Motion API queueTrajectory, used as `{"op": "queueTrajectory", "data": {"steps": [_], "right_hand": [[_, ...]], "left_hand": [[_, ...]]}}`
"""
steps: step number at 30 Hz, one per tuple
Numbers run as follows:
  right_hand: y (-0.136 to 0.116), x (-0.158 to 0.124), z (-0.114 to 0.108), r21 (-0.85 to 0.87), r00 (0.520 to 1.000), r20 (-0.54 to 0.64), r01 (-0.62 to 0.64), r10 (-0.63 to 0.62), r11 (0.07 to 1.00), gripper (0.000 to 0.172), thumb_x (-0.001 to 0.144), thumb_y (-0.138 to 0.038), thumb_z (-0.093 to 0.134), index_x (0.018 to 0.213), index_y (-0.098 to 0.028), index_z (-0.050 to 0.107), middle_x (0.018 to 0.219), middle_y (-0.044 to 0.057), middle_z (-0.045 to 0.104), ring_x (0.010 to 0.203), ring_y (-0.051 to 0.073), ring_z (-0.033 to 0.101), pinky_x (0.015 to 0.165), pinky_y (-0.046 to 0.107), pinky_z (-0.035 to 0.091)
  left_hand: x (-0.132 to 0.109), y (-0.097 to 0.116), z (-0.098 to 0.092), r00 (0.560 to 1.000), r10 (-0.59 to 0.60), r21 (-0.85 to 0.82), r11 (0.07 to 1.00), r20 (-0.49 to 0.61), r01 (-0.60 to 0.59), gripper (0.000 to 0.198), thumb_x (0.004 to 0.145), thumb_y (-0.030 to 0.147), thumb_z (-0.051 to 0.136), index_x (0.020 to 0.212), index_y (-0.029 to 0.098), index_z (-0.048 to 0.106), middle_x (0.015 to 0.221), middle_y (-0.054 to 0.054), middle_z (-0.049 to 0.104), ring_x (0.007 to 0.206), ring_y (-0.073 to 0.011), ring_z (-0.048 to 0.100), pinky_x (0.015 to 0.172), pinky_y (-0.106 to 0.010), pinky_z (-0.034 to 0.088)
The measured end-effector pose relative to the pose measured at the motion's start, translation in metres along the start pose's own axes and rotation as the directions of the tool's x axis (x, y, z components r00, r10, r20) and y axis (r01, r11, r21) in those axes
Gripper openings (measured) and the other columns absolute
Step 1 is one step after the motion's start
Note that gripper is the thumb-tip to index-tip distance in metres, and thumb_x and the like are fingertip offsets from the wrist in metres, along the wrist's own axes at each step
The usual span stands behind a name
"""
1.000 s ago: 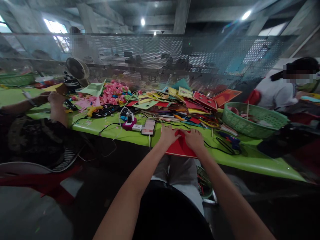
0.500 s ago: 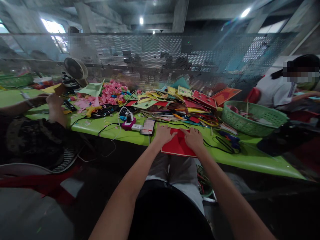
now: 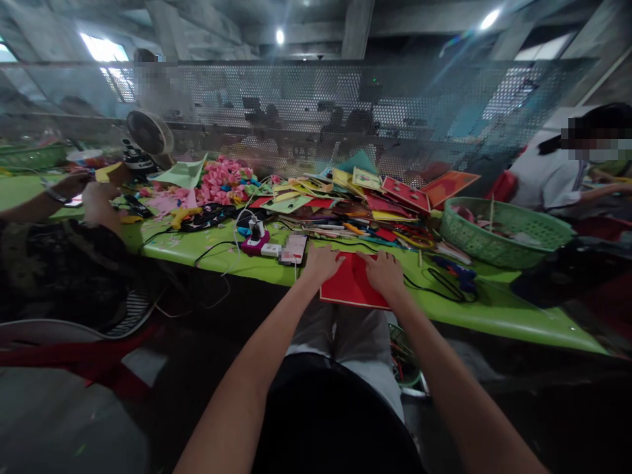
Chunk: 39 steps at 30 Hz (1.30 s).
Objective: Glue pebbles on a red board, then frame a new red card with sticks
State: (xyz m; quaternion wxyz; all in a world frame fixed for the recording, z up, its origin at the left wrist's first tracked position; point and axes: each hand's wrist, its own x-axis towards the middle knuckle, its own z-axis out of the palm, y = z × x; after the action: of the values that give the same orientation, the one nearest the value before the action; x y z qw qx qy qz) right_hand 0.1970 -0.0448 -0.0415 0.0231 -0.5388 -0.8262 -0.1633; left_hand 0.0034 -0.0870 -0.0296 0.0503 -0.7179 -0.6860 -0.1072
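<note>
A red card [image 3: 353, 284] with a pale lower edge lies at the front edge of the green table, partly over it. My left hand [image 3: 320, 263] rests on its left side, fingers spread and flat. On its right side lies my right hand [image 3: 384, 271], also with fingers apart. Both hands press on the card from above and grip nothing. A phone [image 3: 295, 250] with a white cable lies just left of my left hand. To the right of my right hand is a blue glue gun [image 3: 457, 273] with a black cord.
Behind my hands is a heap of coloured cards [image 3: 340, 197]. A green basket [image 3: 503, 240] stands to the right, pink paper pieces [image 3: 224, 181] and a fan [image 3: 149, 133] to the left. A purple power strip [image 3: 255, 243] lies nearby. People sit on both sides.
My hands stay on the red card with hardly any shift. At the left, the other person's hands have moved slightly away from the yellow paper.
</note>
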Motion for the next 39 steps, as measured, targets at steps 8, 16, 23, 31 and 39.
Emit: {"op": "queueTrajectory", "data": {"steps": [8, 16, 23, 31, 39], "right_hand": [[0.001, 0.000, 0.000, -0.002, 1.000, -0.014, 0.009, -0.009, 1.000, 0.052, 0.106, -0.031, 0.038, 0.157, -0.042, 0.045, 0.122, 0.015, 0.061, 0.111, 0.030, 0.058, 0.093, 0.041, 0.041], [0.001, 0.000, 0.003, 0.014, 1.000, -0.028, 0.007, -0.006, 1.000, 0.052, 0.106, -0.032, 0.040, 0.156, -0.042, 0.046, 0.122, 0.014, 0.061, 0.110, 0.030, 0.059, 0.093, 0.041, 0.040], [0.000, -0.001, 0.003, 0.038, 1.000, -0.030, -0.005, 0.006, 0.999, 0.050, 0.106, -0.031, 0.039, 0.154, -0.037, 0.050, 0.124, 0.015, 0.062, 0.113, 0.030, 0.059, 0.094, 0.041, 0.040], [-0.003, 0.001, 0.004, 0.065, 0.997, -0.049, -0.053, 0.056, 0.996, 0.045, 0.104, -0.027, 0.035, 0.139, -0.016, 0.061, 0.128, 0.019, 0.064, 0.115, 0.029, 0.059, 0.097, 0.040, 0.042], [0.000, -0.002, 0.004, 0.075, 0.997, -0.057, -0.042, 0.046, 0.996, 0.047, 0.105, -0.030, 0.037, 0.147, -0.021, 0.056, 0.129, 0.016, 0.063, 0.115, 0.029, 0.058, 0.096, 0.039, 0.041]], "left_hand": [[0.008, 0.025, 0.000, 1.000, 0.007, -0.004, 1.000, 0.006, -0.007, 0.039, 0.100, 0.040, 0.065, 0.133, 0.018, 0.061, 0.133, -0.011, 0.063, 0.113, -0.0254, 0.066, 0.095, -0.048, 0.058], [0.013, 0.037, -0.004, 0.999, 0.031, 0.003, 1.000, 0.028, -0.031, 0.040, 0.100, 0.041, 0.065, 0.133, 0.019, 0.061, 0.135, -0.011, 0.062, 0.116, -0.0263, 0.065, 0.098, -0.050, 0.057], [0.011, 0.033, 0.001, 1.000, 0.019, 0.019, 1.000, 0.018, -0.020, 0.040, 0.100, 0.041, 0.065, 0.133, 0.019, 0.061, 0.135, -0.011, 0.062, 0.115, -0.0261, 0.065, 0.097, -0.049, 0.057], [0.008, 0.018, -0.003, 1.000, -0.001, 0.069, 0.998, 0.009, 0.000, 0.038, 0.100, 0.040, 0.065, 0.131, 0.018, 0.062, 0.132, -0.011, 0.064, 0.113, -0.0254, 0.066, 0.096, -0.048, 0.058], [0.005, 0.019, 0.001, 1.000, 0.002, 0.048, 0.999, -0.024, -0.001, 0.039, 0.100, 0.040, 0.065, 0.131, 0.018, 0.062, 0.133, -0.011, 0.064, 0.114, -0.0255, 0.066, 0.096, -0.048, 0.057]]}}
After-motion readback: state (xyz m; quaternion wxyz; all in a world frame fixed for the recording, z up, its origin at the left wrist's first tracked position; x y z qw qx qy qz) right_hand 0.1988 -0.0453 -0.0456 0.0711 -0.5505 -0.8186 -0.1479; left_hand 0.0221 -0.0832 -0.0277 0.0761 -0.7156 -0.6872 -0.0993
